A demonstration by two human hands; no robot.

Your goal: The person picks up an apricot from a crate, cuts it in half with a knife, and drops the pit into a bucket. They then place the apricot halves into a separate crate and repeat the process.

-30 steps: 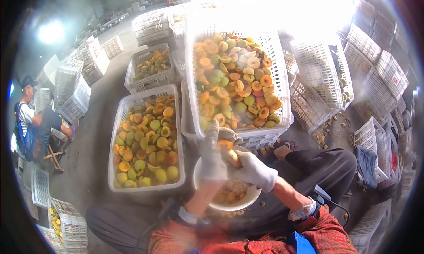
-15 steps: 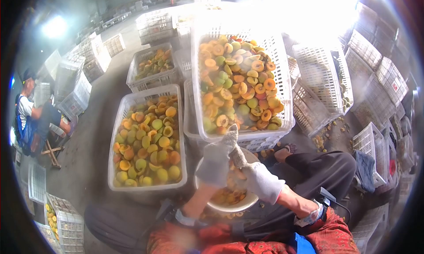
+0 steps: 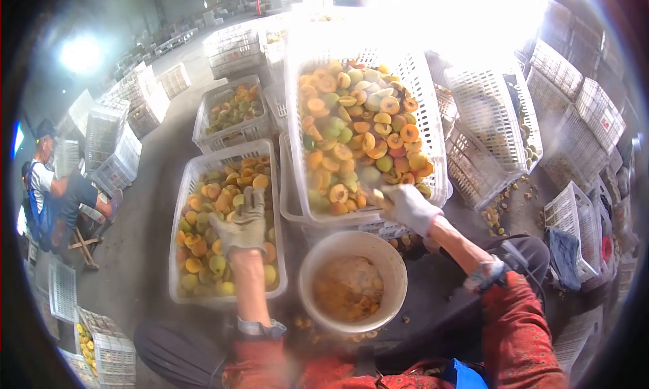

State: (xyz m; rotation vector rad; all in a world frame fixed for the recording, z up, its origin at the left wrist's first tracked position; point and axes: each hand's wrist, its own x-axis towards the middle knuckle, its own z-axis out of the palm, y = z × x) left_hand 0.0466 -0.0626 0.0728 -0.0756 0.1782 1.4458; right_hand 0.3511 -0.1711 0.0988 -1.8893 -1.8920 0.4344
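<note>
My left hand (image 3: 242, 223), in a pale work glove, is over the left crate (image 3: 280, 254), its fingers spread on the whole and halved apricots (image 3: 216, 264). My right hand (image 3: 411, 210), also gloved, is at the front right of the large raised crate (image 3: 436, 111), which holds apricot halves (image 3: 368, 142), many with open hollows. The right fingers are curled and smeared by motion; something brownish shows at their tips, too blurred to name. Between my arms stands a white bucket (image 3: 400, 287) with orange-brown scraps inside.
Another crate of apricots (image 3: 233, 108) stands behind the left one. Stacked white crates (image 3: 480, 118) line the right side. Fruit bits (image 3: 497, 213) lie on the floor. A co-worker (image 3: 51, 186) sits at far left beside a wooden stool (image 3: 82, 247). A dark cloth (image 3: 564, 254) hangs on a crate.
My hands, together above the bucket earlier, have parted. The left moved left onto the apricots in the left crate; the right moved up to the large crate's front edge. The bucket is now uncovered.
</note>
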